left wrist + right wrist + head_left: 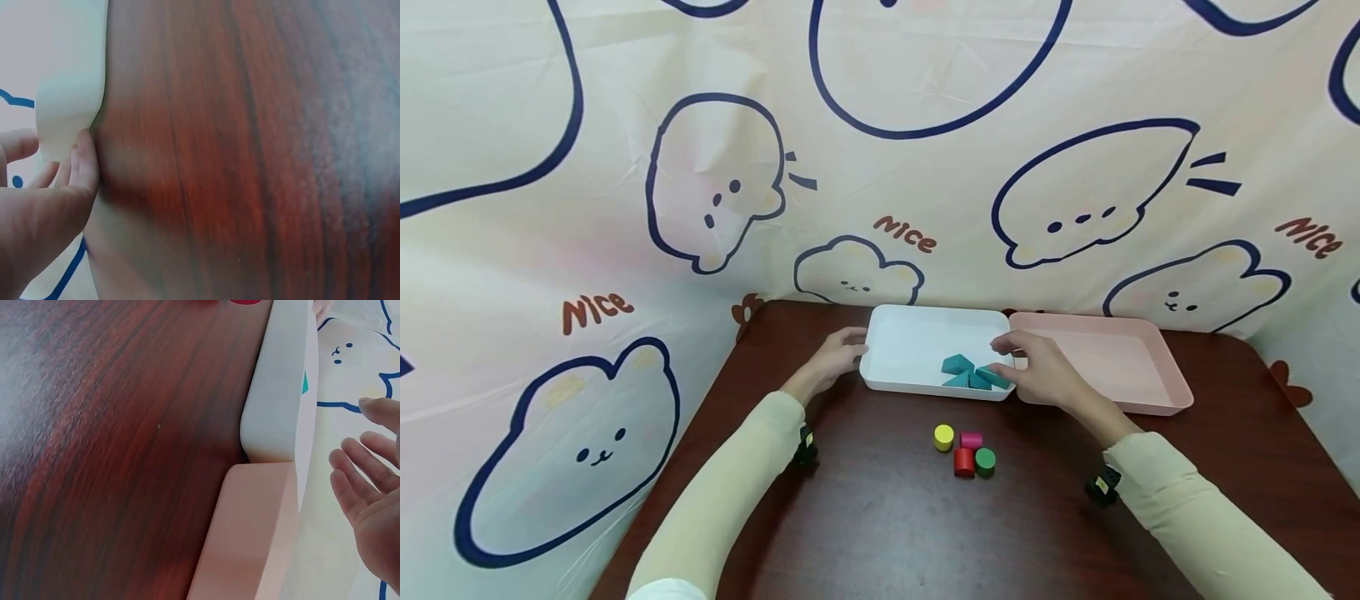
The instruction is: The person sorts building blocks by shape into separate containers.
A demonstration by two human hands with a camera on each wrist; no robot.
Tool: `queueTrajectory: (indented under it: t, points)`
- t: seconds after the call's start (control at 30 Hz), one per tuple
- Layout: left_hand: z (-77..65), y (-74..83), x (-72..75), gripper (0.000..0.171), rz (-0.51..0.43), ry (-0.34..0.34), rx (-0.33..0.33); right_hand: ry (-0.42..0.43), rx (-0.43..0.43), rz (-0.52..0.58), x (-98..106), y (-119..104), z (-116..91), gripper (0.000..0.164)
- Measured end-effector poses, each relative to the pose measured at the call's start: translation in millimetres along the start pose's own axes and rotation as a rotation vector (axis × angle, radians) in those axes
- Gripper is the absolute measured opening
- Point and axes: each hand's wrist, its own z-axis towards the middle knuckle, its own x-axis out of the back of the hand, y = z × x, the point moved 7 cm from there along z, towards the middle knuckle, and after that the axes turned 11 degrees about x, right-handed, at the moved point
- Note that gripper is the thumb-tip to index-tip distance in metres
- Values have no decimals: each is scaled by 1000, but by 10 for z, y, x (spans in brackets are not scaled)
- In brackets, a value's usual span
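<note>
While four cylinders (964,463) sit lower centre of frame, the white tray (906,342) wall stands between them and the teal wedge blocks (957,364), just beside the right hand (1041,371): fingers spread, nothing gripped. Left hand (832,360): fingers extended, touching tray's left end. Pink tray (1123,358) right, partly hidden.

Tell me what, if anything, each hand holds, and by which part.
The right hand holds nothing; its thumb stands apart from its fingers. The left hand touches the white tray at its left end; whether it grips cannot be told.
</note>
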Motion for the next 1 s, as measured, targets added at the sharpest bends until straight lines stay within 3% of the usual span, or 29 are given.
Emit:
queueTrajectory:
  t: [0.23,0.43,0.57,0.73,1.0]
  points:
    - [-62,33,41,55,0,62,-41,27,21,-12,95,-6,-99,43]
    - [-189,186,122,50,148,251,-156,44,-28,-31,199,35,-242,47]
    - [-301,348,79,45,242,317,-264,62,-55,-28,270,81,-374,49]
    - [-454,520,-90,40,300,298,-379,93,-59,-23,358,115,-524,51]
    - [-761,700,-466,40,364,160,-444,145,-90,-25,575,190,-730,53]
